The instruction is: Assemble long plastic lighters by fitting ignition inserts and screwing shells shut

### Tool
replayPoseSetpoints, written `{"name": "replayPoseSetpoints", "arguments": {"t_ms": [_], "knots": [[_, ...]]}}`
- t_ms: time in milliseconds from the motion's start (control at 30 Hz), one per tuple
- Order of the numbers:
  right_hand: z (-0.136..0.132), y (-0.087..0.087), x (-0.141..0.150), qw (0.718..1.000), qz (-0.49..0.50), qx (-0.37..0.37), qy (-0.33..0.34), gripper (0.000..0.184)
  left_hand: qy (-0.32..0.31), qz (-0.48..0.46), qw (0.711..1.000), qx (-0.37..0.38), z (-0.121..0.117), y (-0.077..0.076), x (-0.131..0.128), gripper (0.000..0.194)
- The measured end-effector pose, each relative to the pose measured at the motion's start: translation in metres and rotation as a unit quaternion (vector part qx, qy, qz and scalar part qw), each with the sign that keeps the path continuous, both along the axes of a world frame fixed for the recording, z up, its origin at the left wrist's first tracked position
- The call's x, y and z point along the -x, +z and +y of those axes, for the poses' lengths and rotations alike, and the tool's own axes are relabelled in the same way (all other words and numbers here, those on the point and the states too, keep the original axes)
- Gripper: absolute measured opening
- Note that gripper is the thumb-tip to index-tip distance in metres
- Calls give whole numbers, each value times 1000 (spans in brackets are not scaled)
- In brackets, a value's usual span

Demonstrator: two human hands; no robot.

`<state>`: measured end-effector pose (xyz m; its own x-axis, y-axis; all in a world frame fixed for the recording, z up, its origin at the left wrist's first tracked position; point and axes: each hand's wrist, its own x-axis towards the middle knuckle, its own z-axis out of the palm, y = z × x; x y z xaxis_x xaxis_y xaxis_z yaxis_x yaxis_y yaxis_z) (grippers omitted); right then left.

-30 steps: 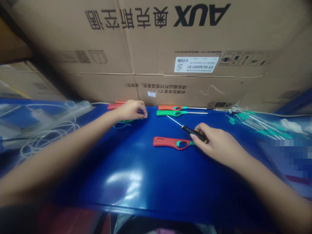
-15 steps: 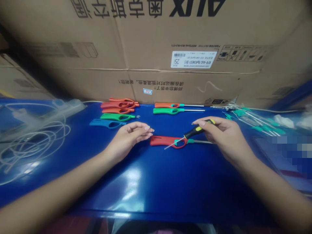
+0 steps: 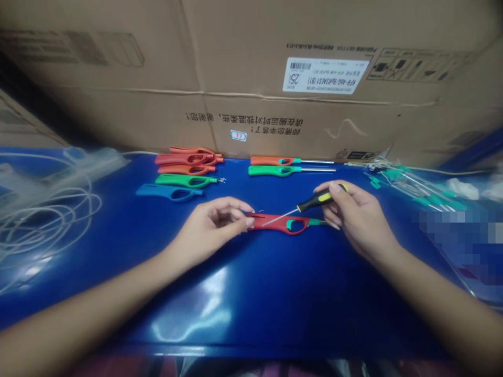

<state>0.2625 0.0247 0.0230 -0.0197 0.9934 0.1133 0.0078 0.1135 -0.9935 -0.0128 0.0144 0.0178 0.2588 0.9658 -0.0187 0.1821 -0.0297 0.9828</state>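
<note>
A red gas lighter (image 3: 271,222) with a green trigger lies across the table in front of me, its nozzle pointing right. My left hand (image 3: 220,222) is closed at the butt of its handle, thumb on the near side and fingers behind. In my right hand (image 3: 349,209) is a black and yellow screwdriver (image 3: 318,199). Its thin shaft slants down to the left, with the tip over the red handle; whether it touches cannot be told. Just behind the handle lies a tiny screw (image 3: 261,211). Part of the lighter's nozzle is hidden by my right fingers.
Several lighter bodies without nozzles, including a green one (image 3: 184,180) and a blue one (image 3: 168,192), lie at the back left. An orange lighter (image 3: 269,161) and a green lighter (image 3: 267,170) have metal nozzles. Loose nozzles (image 3: 424,189) lie right, white cable (image 3: 51,230) left. A cardboard box (image 3: 243,68) stands behind.
My left hand has come from the lighter bodies at the back left to the red lighter's handle. The screwdriver has turned, its tip now over that handle. The view has shifted slightly.
</note>
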Motion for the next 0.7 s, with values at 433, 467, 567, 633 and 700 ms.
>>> {"name": "replayPoseSetpoints", "arguments": {"t_ms": [433, 467, 567, 633, 700], "knots": [[0, -1, 1, 988, -137, -63, 7, 34, -34, 211, 946, -243, 9, -14, 7, 17], [0, -1, 1, 988, -137, -65, 9, 33, -34, 213, 944, -248, 9, -14, 7, 14], [0, -1, 0, 991, -117, -66, 4, 31, -36, 225, 939, -257, 9, -16, 6, 18], [0, 0, -2, 994, -89, -68, -8, 28, -47, 231, 938, -254, 8, -17, 6, 25], [0, 1, -3, 997, -47, -65, -19, 26, -59, 224, 941, -246, 7, -18, 6, 29]]}}
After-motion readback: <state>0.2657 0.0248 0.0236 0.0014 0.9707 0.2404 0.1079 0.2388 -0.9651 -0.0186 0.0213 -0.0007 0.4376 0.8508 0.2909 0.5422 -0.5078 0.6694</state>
